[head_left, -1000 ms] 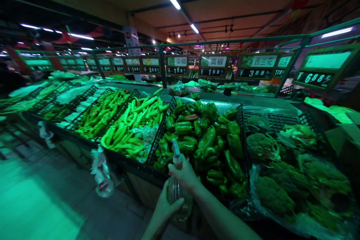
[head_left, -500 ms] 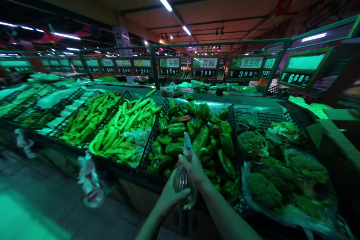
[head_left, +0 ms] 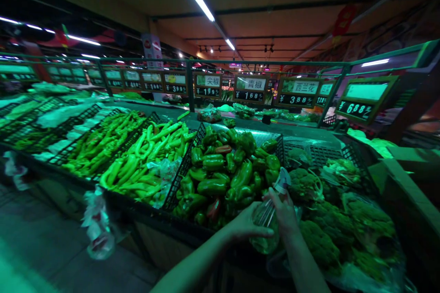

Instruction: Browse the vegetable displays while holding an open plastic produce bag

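Observation:
I hold a clear spray bottle (head_left: 264,219) with both hands over the front of a produce stand. My left hand (head_left: 244,227) is wrapped round the bottle's body from the left. My right hand (head_left: 284,210) grips its neck just under the white spray head, which tilts right and points toward the broccoli (head_left: 321,242). Right behind the bottle lies a black crate of dark green bell peppers (head_left: 223,176).
Long light green peppers (head_left: 144,160) and thinner green peppers (head_left: 98,144) fill crates to the left. Price signs (head_left: 250,89) hang on a green rail behind. Plastic bag rolls (head_left: 98,226) dangle off the stand's front edge. The aisle floor (head_left: 41,247) lies at lower left.
My hands and the bottle have shifted right, from in front of the bell peppers toward the broccoli. The bottle has tipped from upright to leaning right. My view has also moved rightward.

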Demonstrator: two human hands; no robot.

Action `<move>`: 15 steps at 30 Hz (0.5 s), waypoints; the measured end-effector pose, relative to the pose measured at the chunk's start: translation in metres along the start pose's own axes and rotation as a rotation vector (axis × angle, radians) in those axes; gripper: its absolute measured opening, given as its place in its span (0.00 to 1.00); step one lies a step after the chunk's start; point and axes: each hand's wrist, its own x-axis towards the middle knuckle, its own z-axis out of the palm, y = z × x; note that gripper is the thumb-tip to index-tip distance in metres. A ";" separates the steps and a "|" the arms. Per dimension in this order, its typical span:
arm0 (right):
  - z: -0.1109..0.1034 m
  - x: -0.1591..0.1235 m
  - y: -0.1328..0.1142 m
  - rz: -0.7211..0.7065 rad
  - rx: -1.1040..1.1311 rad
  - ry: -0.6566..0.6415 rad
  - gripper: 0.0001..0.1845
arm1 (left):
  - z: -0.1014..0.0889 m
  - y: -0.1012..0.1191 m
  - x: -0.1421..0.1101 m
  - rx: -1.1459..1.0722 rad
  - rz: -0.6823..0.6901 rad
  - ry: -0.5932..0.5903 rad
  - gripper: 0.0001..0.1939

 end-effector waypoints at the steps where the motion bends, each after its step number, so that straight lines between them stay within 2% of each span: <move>1: 0.003 0.002 -0.003 0.007 0.001 -0.009 0.33 | -0.001 0.002 0.002 -0.007 0.007 0.003 0.51; 5: 0.029 0.009 -0.010 -0.005 -0.034 -0.136 0.33 | -0.014 0.013 -0.003 -0.024 0.061 0.061 0.53; 10: 0.090 0.014 -0.005 -0.056 -0.086 -0.357 0.26 | -0.043 0.032 -0.032 -0.023 0.145 0.220 0.51; 12: 0.119 0.011 -0.002 -0.072 -0.107 -0.458 0.23 | -0.056 0.039 -0.048 -0.008 0.181 0.331 0.51; 15: 0.162 0.000 0.002 -0.095 -0.131 -0.591 0.19 | -0.073 0.047 -0.074 0.050 0.194 0.563 0.52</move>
